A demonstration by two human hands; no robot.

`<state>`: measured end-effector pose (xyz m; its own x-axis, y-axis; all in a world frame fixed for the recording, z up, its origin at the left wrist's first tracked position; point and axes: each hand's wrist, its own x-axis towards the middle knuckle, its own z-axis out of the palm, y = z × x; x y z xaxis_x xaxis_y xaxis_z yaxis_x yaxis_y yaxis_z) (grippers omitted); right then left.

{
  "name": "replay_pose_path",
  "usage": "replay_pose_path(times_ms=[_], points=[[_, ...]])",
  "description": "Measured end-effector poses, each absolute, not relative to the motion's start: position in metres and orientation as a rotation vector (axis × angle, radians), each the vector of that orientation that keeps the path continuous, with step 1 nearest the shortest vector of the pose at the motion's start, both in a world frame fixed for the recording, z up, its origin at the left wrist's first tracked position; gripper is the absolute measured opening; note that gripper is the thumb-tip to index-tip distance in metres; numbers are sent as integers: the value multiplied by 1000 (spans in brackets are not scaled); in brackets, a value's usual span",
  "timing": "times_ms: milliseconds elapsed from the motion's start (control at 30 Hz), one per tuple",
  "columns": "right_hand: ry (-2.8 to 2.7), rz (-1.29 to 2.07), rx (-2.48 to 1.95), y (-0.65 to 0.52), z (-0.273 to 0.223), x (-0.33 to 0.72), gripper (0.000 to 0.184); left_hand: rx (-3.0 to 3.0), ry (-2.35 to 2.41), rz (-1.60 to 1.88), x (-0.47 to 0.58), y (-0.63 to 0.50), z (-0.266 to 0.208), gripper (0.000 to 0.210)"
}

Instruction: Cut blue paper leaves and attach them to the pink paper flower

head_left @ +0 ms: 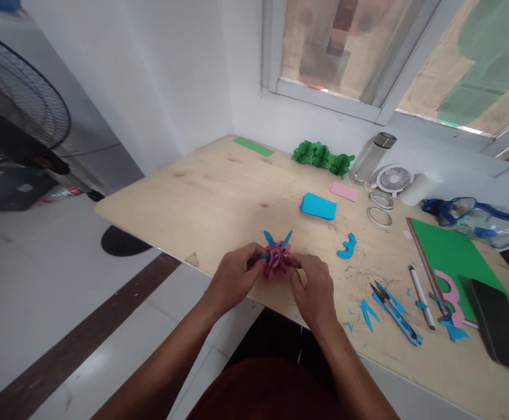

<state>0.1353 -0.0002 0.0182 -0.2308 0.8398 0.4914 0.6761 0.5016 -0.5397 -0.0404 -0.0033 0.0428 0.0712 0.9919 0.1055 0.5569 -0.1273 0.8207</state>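
A pink paper flower (pixel 276 260) with blue paper petals standing up from its top is between my hands, near the table's front edge. My left hand (pixel 237 274) pinches a small blue paper petal (pixel 263 256) at the flower's left side. On the right side, the thumb and fingers of my right hand (pixel 313 283) are closed on the pink paper. Two longer blue petals (pixel 287 239) point up and away from me. The fingertips hide part of the flower's sides.
Right of my hands lie blue thread snips (pixel 396 315), blue scraps (pixel 369 315), a pen (pixel 422 297) and a black phone (pixel 501 326). Farther back are blue paper (pixel 318 206), tape rolls (pixel 379 216), green paper flowers (pixel 322 156), a bottle (pixel 373 157) and a small fan (pixel 394 178).
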Motion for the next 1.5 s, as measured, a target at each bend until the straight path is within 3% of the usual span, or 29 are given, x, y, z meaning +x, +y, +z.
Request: replay_pose_path(times_ms=[1500], points=[[-2061, 90, -1260, 1, 19, 141, 17, 1886, 1613, 922, -33, -3, 47, 18]])
